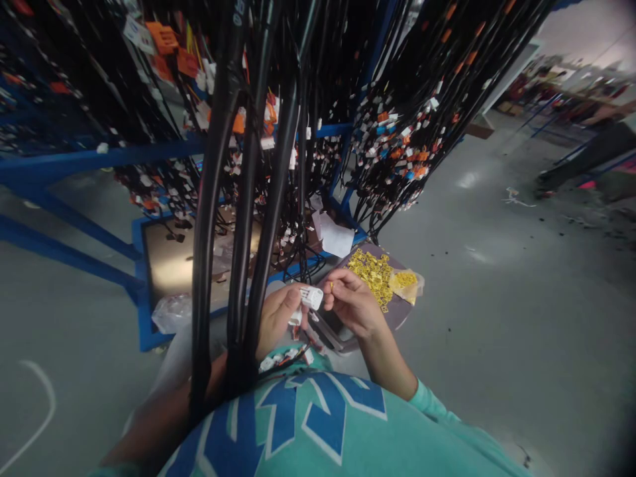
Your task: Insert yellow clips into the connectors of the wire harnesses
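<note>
Head view: three thick black cables [245, 199] cross centre, partly hiding left forearm [154, 421]. Left hand [275, 319] grips white connector [313, 297], lower centre; right hand [356, 308] pinches one yellow piece [331, 285] beside it. Right: one bin [396, 317], loose yellow inserts [370, 273] (uncountable), one plastic bag [420, 284].

I'm looking into a factory workshop for wiring: thick rows of black cables [477, 40] tipped with white and orange connectors [392, 129] crowd a blue metal rack [99, 158], small yellow parts [370, 271] lie heaped toward the far edge of a bin [399, 313], and grey floor [472, 377] runs to a blurred, cluttered area [571, 93] beyond.
</note>
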Demonstrator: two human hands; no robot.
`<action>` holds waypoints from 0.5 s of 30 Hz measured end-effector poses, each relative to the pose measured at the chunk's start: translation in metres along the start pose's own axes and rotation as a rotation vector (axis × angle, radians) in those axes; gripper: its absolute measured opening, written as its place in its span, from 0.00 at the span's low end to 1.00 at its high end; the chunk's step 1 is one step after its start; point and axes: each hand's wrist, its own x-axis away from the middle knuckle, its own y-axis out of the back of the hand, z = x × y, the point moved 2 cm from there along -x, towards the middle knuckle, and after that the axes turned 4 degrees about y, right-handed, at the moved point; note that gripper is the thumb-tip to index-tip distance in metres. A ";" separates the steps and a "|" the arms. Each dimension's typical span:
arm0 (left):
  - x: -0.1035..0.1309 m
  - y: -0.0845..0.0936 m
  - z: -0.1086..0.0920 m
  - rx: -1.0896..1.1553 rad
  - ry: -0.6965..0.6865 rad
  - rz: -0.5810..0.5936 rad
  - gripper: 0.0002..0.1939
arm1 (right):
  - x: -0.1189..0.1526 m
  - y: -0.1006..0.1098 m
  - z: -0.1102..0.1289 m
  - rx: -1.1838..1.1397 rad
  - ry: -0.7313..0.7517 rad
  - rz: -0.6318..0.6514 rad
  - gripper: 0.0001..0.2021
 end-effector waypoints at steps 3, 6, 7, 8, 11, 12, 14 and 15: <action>0.001 0.003 0.004 -0.009 -0.032 0.009 0.28 | 0.000 -0.011 0.004 0.033 0.016 0.013 0.10; 0.001 0.005 0.007 -0.008 -0.056 -0.005 0.28 | 0.001 -0.016 0.004 0.076 0.023 -0.013 0.10; 0.001 0.006 0.008 -0.006 -0.058 -0.011 0.28 | 0.002 -0.016 0.004 0.091 0.030 -0.027 0.11; 0.001 0.006 0.008 -0.003 -0.056 -0.015 0.28 | 0.003 -0.017 0.005 0.107 0.042 -0.041 0.11; 0.000 0.006 0.011 0.017 -0.037 -0.010 0.28 | 0.005 -0.020 0.006 0.167 0.099 -0.088 0.11; 0.000 0.006 0.011 0.025 -0.033 -0.008 0.28 | 0.007 -0.021 0.007 0.198 0.127 -0.103 0.11; -0.001 0.006 0.012 0.041 -0.030 -0.007 0.27 | 0.010 -0.023 0.009 0.276 0.192 -0.128 0.11; -0.001 0.006 0.012 0.048 -0.032 -0.008 0.26 | 0.011 -0.024 0.010 0.317 0.226 -0.133 0.10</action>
